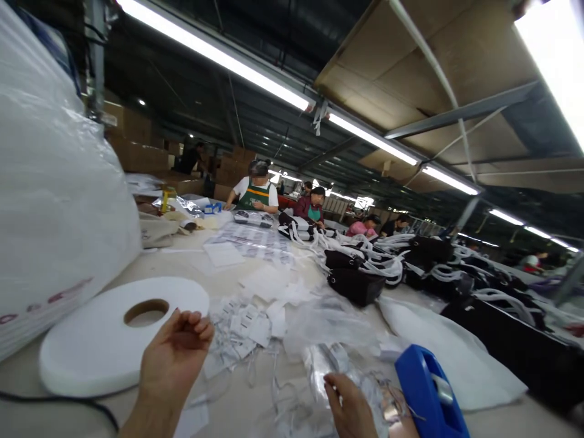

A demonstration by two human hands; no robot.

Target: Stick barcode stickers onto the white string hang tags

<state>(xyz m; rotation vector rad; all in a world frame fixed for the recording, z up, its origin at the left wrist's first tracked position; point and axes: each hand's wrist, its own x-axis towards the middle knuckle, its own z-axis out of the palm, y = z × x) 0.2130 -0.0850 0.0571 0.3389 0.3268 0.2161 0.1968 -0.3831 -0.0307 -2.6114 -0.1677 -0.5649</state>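
My left hand (pixel 179 344) is raised palm up over the near edge of a big white roll (pixel 86 340) with a brown cardboard core. Its fingers curl in, and I see nothing in the palm. Lower down, my right hand (pixel 350 406) reaches to shiny clear plastic packets (pixel 319 368), finger and thumb drawn together. Whether it grips a packet or something thin, I cannot make out. Between the hands lie white paper tags (pixel 244 325) with strings. A blue tape dispenser (pixel 422 377) stands right of my right hand.
A huge white plastic sack (pixel 59 182) rises at left. Black bags with white straps (pixel 360 283) are heaped along the right, beside a white sheet (pixel 449 350). A black cable (pixel 64 399) crosses the near left. Across the table, a person in a green apron (pixel 256 196) and others work.
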